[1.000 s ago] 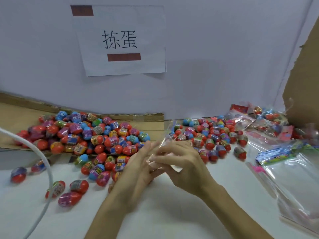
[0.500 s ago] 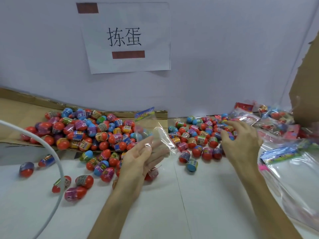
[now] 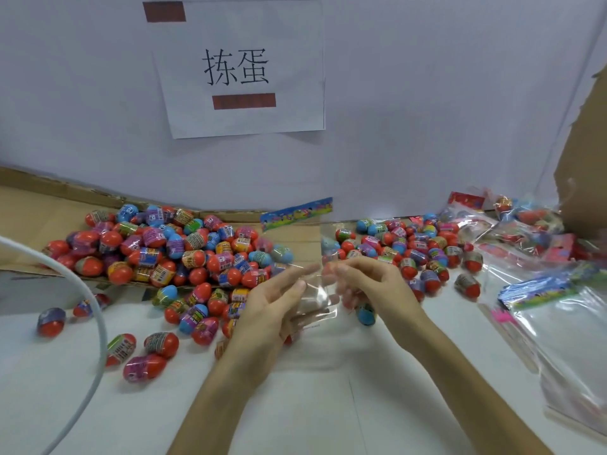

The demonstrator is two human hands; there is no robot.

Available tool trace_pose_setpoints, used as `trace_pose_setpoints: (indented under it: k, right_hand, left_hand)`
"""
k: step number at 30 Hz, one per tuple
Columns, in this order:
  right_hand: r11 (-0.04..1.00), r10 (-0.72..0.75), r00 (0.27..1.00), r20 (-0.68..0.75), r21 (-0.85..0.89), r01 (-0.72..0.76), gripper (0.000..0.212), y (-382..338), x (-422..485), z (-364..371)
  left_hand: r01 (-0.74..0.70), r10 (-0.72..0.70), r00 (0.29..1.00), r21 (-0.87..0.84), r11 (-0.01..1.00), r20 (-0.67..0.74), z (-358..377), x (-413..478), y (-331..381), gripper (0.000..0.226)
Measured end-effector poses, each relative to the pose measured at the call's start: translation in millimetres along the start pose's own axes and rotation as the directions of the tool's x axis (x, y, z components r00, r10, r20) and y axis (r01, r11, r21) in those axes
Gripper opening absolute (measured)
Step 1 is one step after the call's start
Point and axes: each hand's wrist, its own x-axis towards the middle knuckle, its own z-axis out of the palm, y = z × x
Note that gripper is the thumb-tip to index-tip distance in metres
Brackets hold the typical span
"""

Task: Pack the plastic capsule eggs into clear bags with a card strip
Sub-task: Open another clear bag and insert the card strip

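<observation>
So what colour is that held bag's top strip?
Card strip: multicoloured print, mostly blue; head view.

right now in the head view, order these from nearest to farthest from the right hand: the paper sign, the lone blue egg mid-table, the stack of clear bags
1. blue egg, on the table just below the right hand.
2. stack of clear bags, out at the right edge of the table.
3. paper sign, up on the back wall.

I am facing a paper sign [image 3: 243,70] hanging on the pale wall [image 3: 427,93], a white cable [image 3: 101,326] curving at my left and cardboard [image 3: 29,205] lying beyond it.
</observation>
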Motion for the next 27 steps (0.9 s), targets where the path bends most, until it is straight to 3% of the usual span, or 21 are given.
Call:
trace_pose_setpoints:
  k: [4, 6, 7, 9, 11, 15, 19, 22, 24, 27]
  right_hand:
    - [0.995, -0.081, 0.987, -0.138, -0.064, 0.073, 0.017, -5, 1, -25]
    - [0.940, -0.219, 0.916, -0.337, -0.325, 0.105, 0.007, -4, 4, -49]
    - [0.863, -0.271, 0.876, -0.399, -0.503, 0.038, 0.014, -1, 5, -62]
    - [0.689, -0.220, 0.867, -0.447, -0.700, -0.186, 0.052, 9, 6, -89]
    - [0.642, -0.137, 0.868, -0.477, -0.710, -0.289, 0.065, 14, 4, -108]
    - [0.719, -0.173, 0.801, -0.574, -0.629, -0.296, 0.044, 16, 3, -121]
    - [0.701, -0.338, 0.769, -0.542, -0.690, -0.179, 0.035, 11, 1, -112]
    - [0.780, -0.371, 0.772, -0.516, -0.624, -0.042, 0.039, 7, 3, -104]
    - [0.770, -0.401, 0.802, -0.442, -0.637, 0.034, 0.044, 4, 2, -94]
    - [0.730, -0.412, 0.883, -0.224, -0.661, 0.172, 0.038, 0, 1, -75]
  left_hand:
    - [-0.012, 0.008, 0.999, -0.083, 0.996, -0.048, -3, 2, 2, 0.038]
    - [-0.025, 0.013, 0.995, -0.122, 0.992, -0.097, -6, 3, 3, 0.036]
    - [-0.028, 0.013, 0.993, -0.134, 0.991, -0.116, -6, 3, 3, 0.035]
    - [-0.030, 0.006, 0.988, -0.154, 0.988, -0.152, -7, 4, 4, 0.032]
    - [-0.033, -0.001, 0.984, -0.186, 0.982, -0.181, -6, 4, 4, 0.031]
    - [-0.029, -0.029, 0.975, -0.257, 0.966, -0.219, -5, 4, 6, 0.030]
    - [-0.010, -0.066, 0.962, -0.276, 0.961, -0.264, -6, 5, 7, 0.030]
    - [-0.002, -0.084, 0.956, -0.290, 0.957, -0.282, -6, 5, 7, 0.029]
    - [-0.002, -0.084, 0.955, -0.290, 0.957, -0.284, -6, 6, 6, 0.028]
    - [0.001, -0.089, 0.955, -0.298, 0.955, -0.283, -7, 7, 6, 0.027]
